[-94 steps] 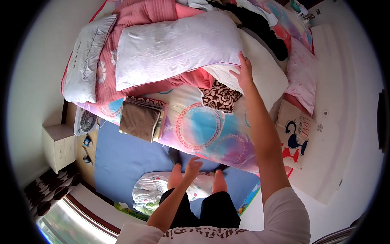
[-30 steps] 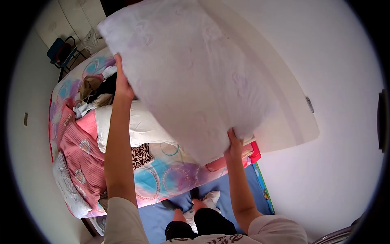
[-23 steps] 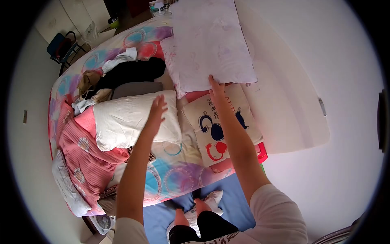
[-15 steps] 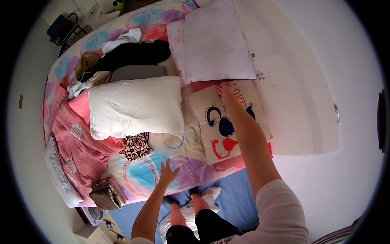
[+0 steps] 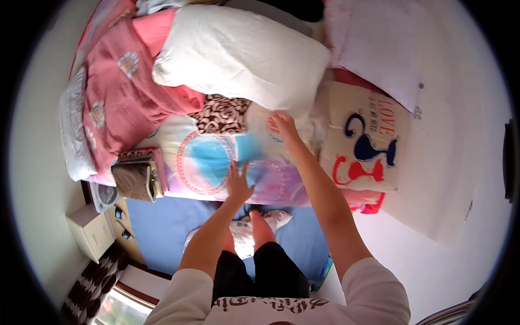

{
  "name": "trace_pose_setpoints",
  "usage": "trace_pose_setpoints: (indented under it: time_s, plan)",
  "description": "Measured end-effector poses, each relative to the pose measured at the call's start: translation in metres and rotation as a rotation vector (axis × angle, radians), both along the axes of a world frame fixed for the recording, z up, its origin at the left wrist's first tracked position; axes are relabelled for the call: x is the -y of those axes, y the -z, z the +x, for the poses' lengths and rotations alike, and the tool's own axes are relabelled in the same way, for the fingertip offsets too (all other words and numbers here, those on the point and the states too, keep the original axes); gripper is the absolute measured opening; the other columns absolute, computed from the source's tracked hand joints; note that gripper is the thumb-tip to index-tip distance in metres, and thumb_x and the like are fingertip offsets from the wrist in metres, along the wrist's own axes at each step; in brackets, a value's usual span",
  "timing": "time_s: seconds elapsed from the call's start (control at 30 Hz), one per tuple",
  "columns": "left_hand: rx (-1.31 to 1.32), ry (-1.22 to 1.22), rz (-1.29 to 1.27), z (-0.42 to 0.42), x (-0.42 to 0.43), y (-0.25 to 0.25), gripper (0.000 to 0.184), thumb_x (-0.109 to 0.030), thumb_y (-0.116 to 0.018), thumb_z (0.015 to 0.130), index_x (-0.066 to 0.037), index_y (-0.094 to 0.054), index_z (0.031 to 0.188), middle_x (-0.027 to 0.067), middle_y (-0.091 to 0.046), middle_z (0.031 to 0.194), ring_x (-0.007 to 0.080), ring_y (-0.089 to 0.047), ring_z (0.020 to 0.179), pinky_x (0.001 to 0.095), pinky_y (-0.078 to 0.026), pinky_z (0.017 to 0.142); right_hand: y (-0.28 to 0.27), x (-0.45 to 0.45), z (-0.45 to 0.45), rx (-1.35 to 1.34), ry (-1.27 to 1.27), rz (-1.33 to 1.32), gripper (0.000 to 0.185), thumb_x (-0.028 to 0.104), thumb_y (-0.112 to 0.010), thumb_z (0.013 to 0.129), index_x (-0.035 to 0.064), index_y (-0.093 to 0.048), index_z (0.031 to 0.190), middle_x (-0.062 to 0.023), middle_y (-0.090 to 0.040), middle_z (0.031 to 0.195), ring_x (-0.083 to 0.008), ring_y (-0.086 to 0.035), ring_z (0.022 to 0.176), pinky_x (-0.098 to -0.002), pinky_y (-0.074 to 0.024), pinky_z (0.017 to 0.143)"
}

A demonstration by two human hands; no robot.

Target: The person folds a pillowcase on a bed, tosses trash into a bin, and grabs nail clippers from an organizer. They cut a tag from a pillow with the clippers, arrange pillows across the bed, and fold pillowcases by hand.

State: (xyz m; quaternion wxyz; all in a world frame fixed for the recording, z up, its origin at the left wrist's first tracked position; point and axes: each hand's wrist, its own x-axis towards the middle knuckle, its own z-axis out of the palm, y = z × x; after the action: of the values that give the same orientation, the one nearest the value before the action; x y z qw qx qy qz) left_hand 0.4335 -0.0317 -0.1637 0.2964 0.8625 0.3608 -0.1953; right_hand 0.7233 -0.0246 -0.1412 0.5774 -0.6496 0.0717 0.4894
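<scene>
My left hand [image 5: 239, 184] is over the colourful bedsheet [image 5: 211, 157] near the bed's front edge, its fingers spread and nothing in them. My right hand [image 5: 283, 125] is by the lower edge of a white pillow [image 5: 244, 51]; motion smears its fingers, so I cannot see whether they grip or touch anything. Left of it, a brown-and-cream patterned cloth [image 5: 222, 115] lies partly under the pillow. To its right rests a cream cushion [image 5: 336, 135] printed with a blue and a red cat and the word LOVE.
A pink blanket with daisies [image 5: 116, 81] covers the bed's left side, beside a pale pillow [image 5: 76, 135]. A folded brown item [image 5: 134, 181] lies at the corner. A pale lilac pillow [image 5: 379, 43] is at the upper right. Below is blue flooring [image 5: 162, 230] with a printed pillow [image 5: 246, 235] by my feet.
My right hand has left the cat cushion and moved left to the white pillow's lower edge. The view has shifted, so the bed sits higher. My left hand stays over the sheet, fingers spread.
</scene>
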Motion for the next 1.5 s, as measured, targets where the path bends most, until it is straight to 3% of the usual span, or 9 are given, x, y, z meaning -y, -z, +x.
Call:
trace_pose_setpoints:
  time_s: [0.13, 0.23, 0.43, 0.67, 0.73, 1.0, 1.1, 1.17, 1.5]
  plan:
    - [0.031, -0.034, -0.147, -0.011, -0.017, 0.002, 0.102, -0.035, -0.079, 0.082, -0.03, -0.021, 0.165, 0.0267, -0.012, 0.169, 0.0488, -0.02, 0.154, 0.0526, -0.033, 0.121, 0.036, -0.057, -0.071, -0.228, -0.104, 0.0, 0.052, 0.039, -0.077, 0.093, 0.0089, -0.059, 0.131, -0.006, -0.065, 0.112, -0.0216, -0.062, 0.11, -0.0445, -0.0521, 0.096]
    - [0.034, -0.08, -0.314, -0.014, -0.038, -0.007, 0.084, -0.031, -0.075, 0.083, -0.027, -0.038, 0.159, 0.0177, -0.01, 0.172, 0.0398, -0.019, 0.157, 0.0529, -0.037, 0.119, 0.067, -0.081, -0.097, 0.038, -0.129, -0.166, 0.024, 0.033, -0.077, 0.091, 0.0133, -0.068, 0.102, 0.0034, -0.066, 0.095, -0.0117, -0.061, 0.089, -0.0345, -0.0554, 0.078]
    - [0.301, -0.562, -0.419, -0.08, -0.019, -0.022, 0.048, -0.032, -0.068, 0.09, -0.012, -0.063, 0.134, 0.0207, -0.071, 0.117, 0.0403, -0.068, 0.108, 0.0458, -0.054, 0.095, 0.096, -0.048, -0.107, 0.56, -0.378, 0.033, 0.019, 0.013, -0.066, 0.097, -0.0003, -0.068, 0.109, -0.004, -0.067, 0.086, -0.0078, -0.059, 0.07, -0.0245, -0.0457, 0.057]
    - [0.334, -0.8, -0.701, -0.181, 0.009, -0.138, 0.039, -0.022, -0.07, 0.095, -0.011, -0.064, 0.132, 0.0138, -0.075, 0.107, 0.0243, -0.074, 0.096, 0.0357, -0.059, 0.081, -0.037, 0.041, -0.116, 0.539, -0.203, 0.054, 0.019, 0.015, -0.068, 0.097, -0.0013, -0.066, 0.106, -0.0001, -0.062, 0.082, -0.0092, -0.051, 0.07, -0.0283, -0.0419, 0.06]
    - [0.403, -0.75, -0.602, -0.193, 0.008, -0.17, 0.048, -0.023, -0.074, 0.093, -0.008, -0.058, 0.136, 0.0135, -0.074, 0.107, 0.0228, -0.074, 0.092, 0.0358, -0.059, 0.077, -0.156, 0.039, -0.134, 0.705, -0.255, 0.013, 0.02, 0.018, -0.069, 0.097, -0.0004, -0.066, 0.105, -0.0004, -0.061, 0.082, -0.0092, -0.051, 0.072, -0.0285, -0.0429, 0.063]
    - [0.775, -0.337, -0.16, -0.13, -0.025, -0.333, 0.098, -0.023, -0.086, 0.081, -0.004, -0.027, 0.157, 0.0248, -0.049, 0.139, 0.0408, -0.055, 0.124, 0.0463, -0.051, 0.1, -0.366, 0.075, -0.225, 0.859, -0.239, -0.11, 0.027, 0.022, -0.065, 0.098, -0.0022, -0.061, 0.109, -0.0188, -0.072, 0.096, -0.0304, -0.071, 0.093, -0.04, -0.0516, 0.079]
    - [0.874, -0.182, -0.263, -0.107, -0.018, -0.381, 0.102, -0.022, -0.087, 0.079, -0.004, -0.026, 0.158, 0.0247, -0.049, 0.141, 0.0413, -0.054, 0.128, 0.0456, -0.05, 0.102, -0.389, 0.092, -0.251, 0.799, -0.177, 0.031, 0.024, 0.02, -0.065, 0.097, -0.0009, -0.063, 0.109, -0.0081, -0.068, 0.09, -0.012, -0.062, 0.08, -0.0297, -0.0519, 0.068]
    - [0.953, -0.126, -0.523, -0.099, -0.003, -0.415, 0.095, -0.02, -0.086, 0.08, -0.003, -0.03, 0.156, 0.0236, -0.053, 0.142, 0.0392, -0.058, 0.126, 0.0439, -0.051, 0.1, -0.445, 0.096, -0.273, 0.699, -0.11, 0.048, 0.025, 0.021, -0.066, 0.098, -0.0013, -0.062, 0.108, -0.0076, -0.068, 0.089, -0.0112, -0.061, 0.079, -0.0292, -0.0511, 0.066]
    - [1.106, 0.032, -0.359, -0.128, 0.018, -0.538, 0.067, -0.009, -0.078, 0.086, -0.001, -0.041, 0.141, 0.0202, -0.059, 0.124, 0.0359, -0.065, 0.114, 0.0419, -0.055, 0.091, -0.561, 0.126, -0.302, 0.313, 0.105, 0.184, 0.03, 0.021, -0.075, 0.095, 0.0043, -0.058, 0.113, -0.0012, -0.063, 0.092, -0.0062, -0.058, 0.071, -0.0219, -0.0473, 0.059]
